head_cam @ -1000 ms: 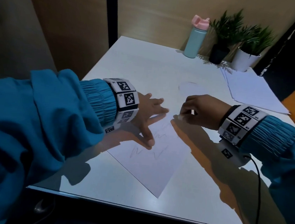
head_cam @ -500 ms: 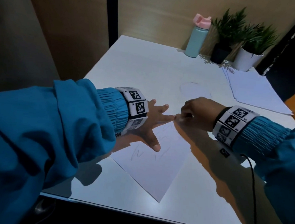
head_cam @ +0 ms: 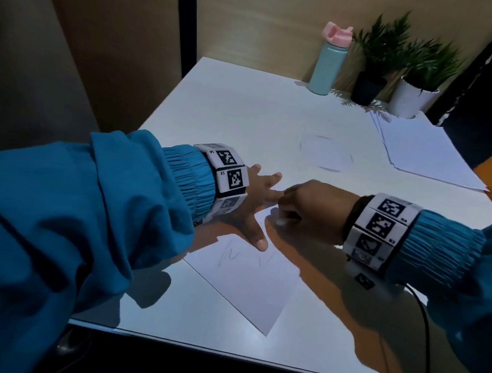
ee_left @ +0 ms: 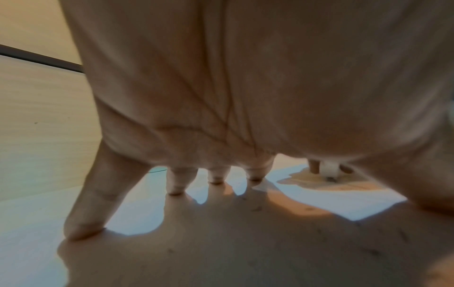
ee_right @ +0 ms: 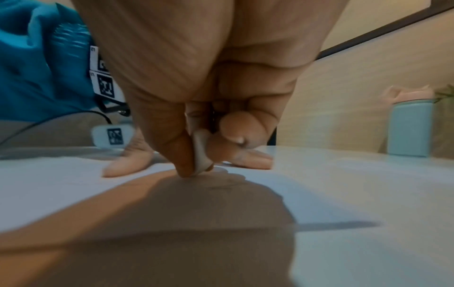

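A white sheet of paper [head_cam: 249,283] with faint pencil scribbles lies on the white table [head_cam: 244,112]. My left hand [head_cam: 260,199] presses flat on the sheet's far part, fingers spread straight [ee_left: 174,184]. My right hand [head_cam: 301,211] pinches a small white eraser [ee_right: 201,153] between thumb and fingers, its lower end touching the paper just right of the left hand. The same eraser [ee_left: 329,170] shows small in the left wrist view, and only as a pale tip [head_cam: 280,222] in the head view.
A teal bottle with a pink lid [head_cam: 329,63] and two potted plants [head_cam: 372,63] [head_cam: 418,82] stand at the table's far edge. A stack of white sheets [head_cam: 424,153] lies at the far right. A black cable [head_cam: 424,333] runs from my right wrist.
My right hand with the eraser has shifted left and toward me along the paper, closer to the left hand's thumb. The left hand still presses on the sheet.
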`<state>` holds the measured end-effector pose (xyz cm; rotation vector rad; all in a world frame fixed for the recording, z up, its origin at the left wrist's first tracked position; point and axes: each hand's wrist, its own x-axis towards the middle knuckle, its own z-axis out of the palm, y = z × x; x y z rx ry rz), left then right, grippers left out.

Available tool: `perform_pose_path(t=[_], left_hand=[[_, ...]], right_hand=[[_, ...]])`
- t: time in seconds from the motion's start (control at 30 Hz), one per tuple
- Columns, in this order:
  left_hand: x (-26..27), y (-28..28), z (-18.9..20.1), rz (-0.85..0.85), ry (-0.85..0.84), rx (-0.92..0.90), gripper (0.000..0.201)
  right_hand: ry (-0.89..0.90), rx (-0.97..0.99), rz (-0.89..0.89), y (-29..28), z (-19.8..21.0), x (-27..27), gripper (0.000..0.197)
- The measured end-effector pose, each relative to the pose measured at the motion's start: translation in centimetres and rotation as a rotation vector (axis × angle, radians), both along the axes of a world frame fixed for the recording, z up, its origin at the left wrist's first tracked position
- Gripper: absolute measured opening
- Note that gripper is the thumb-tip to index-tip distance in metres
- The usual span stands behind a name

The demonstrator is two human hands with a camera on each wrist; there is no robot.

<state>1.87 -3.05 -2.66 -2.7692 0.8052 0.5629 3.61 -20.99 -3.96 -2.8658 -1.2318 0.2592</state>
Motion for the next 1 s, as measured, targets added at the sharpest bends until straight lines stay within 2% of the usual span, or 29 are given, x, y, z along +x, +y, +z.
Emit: perform_pose_path(t=[0.13, 0.2, 0.33, 0.47, 0.53, 0.67, 0.83, 1.0], left_hand=[[0.1, -0.2, -0.5, 0.03, -0.017, 0.046, 0.119], [0.2, -0.2, -0.4, 0.024, -0.013, 0.053, 0.119], [0.4, 0.1, -0.2, 0.005, 0.023, 0.027, 0.116], [-0.2, -0.2, -0.1, 0.005, -0.04, 0.051, 0.116], [-0.3, -0.2, 0.0, -0.01, -0.04, 0.029, 0.114], [0.2, 0.3, -0.3, -0.011, 0.008, 0.006, 0.113], [0.1, 0.0, -0.5, 0.017, -0.024, 0.05, 0.118], [0.4, 0.2, -0.3, -0.016, 0.0, 0.022, 0.115]], right_hand=[[-0.041, -0.077, -0.159, -1.3, 1.8, 3.0, 0.036], [-0.057, -0.063, -0.137, -1.1, 1.6, 2.7, 0.034], [0.03, 0.01, 0.004, 0.3, -0.1, -0.5, 0.028], [-0.022, -0.078, -0.176, -1.2, 2.0, 2.8, 0.034], [-0.037, -0.07, -0.146, -0.9, 1.8, 2.5, 0.031], [0.047, -0.032, -0.006, 0.7, 0.2, -0.7, 0.03], [-0.037, -0.156, -0.158, -1.3, 2.8, 2.8, 0.036], [0.023, -0.092, 0.006, 1.1, 1.2, -1.1, 0.039]])
